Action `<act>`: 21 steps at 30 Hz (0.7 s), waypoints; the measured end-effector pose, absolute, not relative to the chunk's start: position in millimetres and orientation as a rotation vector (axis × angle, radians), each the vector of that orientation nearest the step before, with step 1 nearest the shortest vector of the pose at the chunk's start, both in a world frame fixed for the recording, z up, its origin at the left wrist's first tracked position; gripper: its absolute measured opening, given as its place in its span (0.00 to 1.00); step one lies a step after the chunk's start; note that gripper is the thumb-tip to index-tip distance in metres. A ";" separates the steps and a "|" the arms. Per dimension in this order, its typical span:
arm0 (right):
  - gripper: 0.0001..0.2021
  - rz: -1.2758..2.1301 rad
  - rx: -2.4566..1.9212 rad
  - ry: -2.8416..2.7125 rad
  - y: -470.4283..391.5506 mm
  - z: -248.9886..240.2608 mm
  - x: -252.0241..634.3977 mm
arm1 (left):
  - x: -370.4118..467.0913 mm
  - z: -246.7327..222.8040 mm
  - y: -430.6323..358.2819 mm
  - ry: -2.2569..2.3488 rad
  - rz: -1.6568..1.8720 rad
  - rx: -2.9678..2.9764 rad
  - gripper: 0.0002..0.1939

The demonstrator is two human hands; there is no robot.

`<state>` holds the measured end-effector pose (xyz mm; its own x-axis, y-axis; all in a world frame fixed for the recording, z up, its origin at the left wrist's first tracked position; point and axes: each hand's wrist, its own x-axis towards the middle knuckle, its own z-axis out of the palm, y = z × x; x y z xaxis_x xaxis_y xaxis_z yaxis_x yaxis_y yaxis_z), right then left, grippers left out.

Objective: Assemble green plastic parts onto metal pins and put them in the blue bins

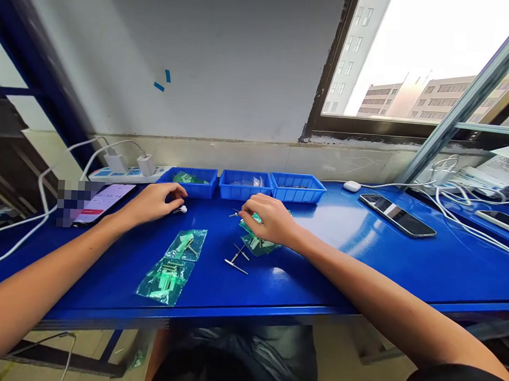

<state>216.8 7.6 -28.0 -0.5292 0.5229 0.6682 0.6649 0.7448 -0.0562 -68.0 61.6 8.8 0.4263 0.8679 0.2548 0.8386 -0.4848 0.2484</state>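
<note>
My right hand [270, 217] is closed in a pinch, with a small metal rivet [234, 214] at its fingertips. Under and beside that hand lie green-tinted clear packets [260, 245], partly covered by it. Several loose rivets with thin pins [236, 263] lie on the blue table just in front of them. My left hand [162, 200] has its fingers curled in toward the thumb at the left; what they hold, if anything, is hidden. A white earbud [182, 209] shows right below its fingertips. Between my forearms lie two joined green packets [169, 274] with metal and pale pieces.
Three blue bins stand along the wall: the left bin [214, 188] has green packets, the middle bin [245, 196] clear bags, the right bin [299, 197] small dark parts. Phones [397, 215] [104, 202] lie at both sides. White cables [453, 212] and a power strip [105, 175] border the table.
</note>
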 end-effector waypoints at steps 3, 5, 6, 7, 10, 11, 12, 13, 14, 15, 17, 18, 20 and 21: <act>0.11 -0.261 -0.899 -2.270 7.9 -28.7 216.3 | -64.0 11.7 56.7 1.565 0.588 2.569 0.14; 0.10 -0.255 -0.893 -2.271 8.2 -29.4 215.9 | -53.4 14.7 47.8 1.524 0.618 2.582 0.13; 0.10 -0.253 -0.884 -2.269 8.3 -29.7 215.7 | -45.8 16.0 41.9 1.476 0.629 2.602 0.13; 0.10 -0.252 -0.874 -2.265 8.3 -30.1 215.4 | -37.0 17.0 35.5 1.415 0.649 2.630 0.13; 0.11 -0.259 -0.855 -2.225 8.1 -30.9 214.3 | -7.8 16.6 17.5 1.228 0.669 2.681 0.13; 0.11 -0.261 -0.855 -2.205 8.1 -31.0 214.0 | 1.3 15.3 13.1 1.177 0.688 2.688 0.13; 0.11 -0.261 -0.856 -2.183 8.0 -30.9 213.7 | 9.7 13.5 10.0 1.137 0.701 2.699 0.12; 0.12 -0.257 -0.857 -2.162 8.0 -30.8 213.6 | 17.0 11.5 8.1 1.105 0.712 2.710 0.12; 0.12 -0.250 -0.857 -2.146 8.1 -30.6 213.5 | 23.1 9.5 7.3 1.081 0.731 2.722 0.12; 0.12 -0.242 -0.857 -2.133 8.2 -30.4 213.4 | 27.7 7.8 7.5 1.065 0.757 2.735 0.11; 0.12 -0.229 -0.857 -2.115 8.2 -30.0 213.2 | 31.8 6.2 9.7 1.065 0.802 2.774 0.12; 0.12 -0.229 -0.858 -2.108 8.2 -29.9 213.0 | 30.6 6.7 11.7 1.082 0.806 2.804 0.12; 0.12 -0.237 -0.861 -2.099 7.6 -29.8 212.5 | 20.7 9.8 17.5 1.163 0.753 2.857 0.13; 0.13 -0.244 -0.863 -2.097 7.2 -29.9 212.2 | 12.1 12.1 21.4 1.226 0.702 2.866 0.13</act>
<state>212.2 7.2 -29.9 -0.4153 0.4939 0.7640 0.6559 0.7445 -0.1247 12.1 21.4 12.1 0.6094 0.6760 0.4144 0.6996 -0.7044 0.1201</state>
